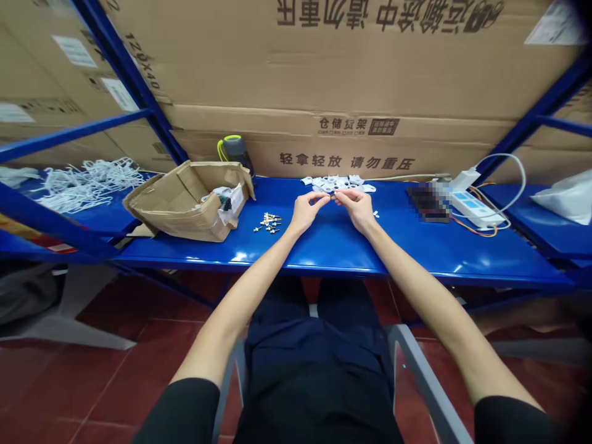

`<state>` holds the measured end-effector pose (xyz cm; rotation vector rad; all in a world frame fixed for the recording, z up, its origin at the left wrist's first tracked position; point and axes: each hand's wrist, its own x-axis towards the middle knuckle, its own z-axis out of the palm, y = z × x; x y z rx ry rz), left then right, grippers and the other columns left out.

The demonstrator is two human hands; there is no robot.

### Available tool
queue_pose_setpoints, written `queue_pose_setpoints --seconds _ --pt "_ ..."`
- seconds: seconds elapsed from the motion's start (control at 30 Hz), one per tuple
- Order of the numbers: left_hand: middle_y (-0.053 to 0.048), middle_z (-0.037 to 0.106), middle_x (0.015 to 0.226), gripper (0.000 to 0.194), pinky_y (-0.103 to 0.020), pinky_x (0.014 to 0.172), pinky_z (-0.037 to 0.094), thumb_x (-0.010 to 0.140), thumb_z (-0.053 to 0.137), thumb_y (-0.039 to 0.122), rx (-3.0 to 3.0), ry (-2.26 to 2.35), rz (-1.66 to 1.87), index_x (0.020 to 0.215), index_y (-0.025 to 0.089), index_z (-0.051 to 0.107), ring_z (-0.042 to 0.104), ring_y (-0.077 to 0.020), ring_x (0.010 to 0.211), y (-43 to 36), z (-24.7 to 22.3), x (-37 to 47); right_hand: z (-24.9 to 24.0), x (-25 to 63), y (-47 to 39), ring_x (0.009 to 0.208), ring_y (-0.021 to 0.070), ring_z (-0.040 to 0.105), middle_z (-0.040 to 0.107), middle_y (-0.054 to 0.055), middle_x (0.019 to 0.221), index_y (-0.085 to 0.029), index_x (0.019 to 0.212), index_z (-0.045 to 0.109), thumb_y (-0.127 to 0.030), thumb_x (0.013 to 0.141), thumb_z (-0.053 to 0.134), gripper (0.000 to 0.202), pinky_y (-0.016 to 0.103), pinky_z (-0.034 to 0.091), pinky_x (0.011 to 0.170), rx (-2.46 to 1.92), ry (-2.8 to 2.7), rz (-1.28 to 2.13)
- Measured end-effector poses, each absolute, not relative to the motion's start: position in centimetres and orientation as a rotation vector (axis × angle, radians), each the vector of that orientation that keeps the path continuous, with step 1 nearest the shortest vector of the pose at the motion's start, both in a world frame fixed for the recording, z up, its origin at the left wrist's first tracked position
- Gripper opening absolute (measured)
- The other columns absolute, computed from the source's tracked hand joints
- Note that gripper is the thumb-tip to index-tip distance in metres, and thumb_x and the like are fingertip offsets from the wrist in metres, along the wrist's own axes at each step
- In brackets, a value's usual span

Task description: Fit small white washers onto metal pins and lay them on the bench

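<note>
My left hand point(306, 211) and my right hand point(356, 207) meet fingertip to fingertip above the blue table point(324, 250). Both are closed in a pinch around something small and dark between them, too tiny to make out. Just behind my fingers lies a group of white plastic parts point(340, 183). Several small metal pieces with white collars point(268, 223) rest to the left of my left hand. A couple of tiny white bits point(376, 214) lie beside my right hand.
An open cardboard box point(180, 213) stands at the left, with a dark bottle point(237, 148) behind it. White hooks point(92, 185) are piled farther left. At the right are a power strip point(476, 208) with cables and a blurred dark object point(429, 202). Blue posts frame both sides.
</note>
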<state>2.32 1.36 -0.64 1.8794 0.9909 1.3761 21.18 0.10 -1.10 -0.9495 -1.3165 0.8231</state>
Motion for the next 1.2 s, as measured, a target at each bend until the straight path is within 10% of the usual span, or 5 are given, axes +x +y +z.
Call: queue_pose_setpoints --seconds 1.2 --pt "-0.007 0.081 0.117 0.024 -0.046 0.098 0.048 0.103 0.064 0.023 2.359 1.306 1.101 0.114 0.028 0.085 0.067 -0.0298 0.108 1.5 -1.1 1.3 -1.5 22.2 0.1 0.087 0.0279 0.072 0.084 0.006 0.093 -0.026 0.087 0.086 -0.050 0.090 0.073 0.027 0.043 0.055 0.089 -1.222 -1.888 0.418"
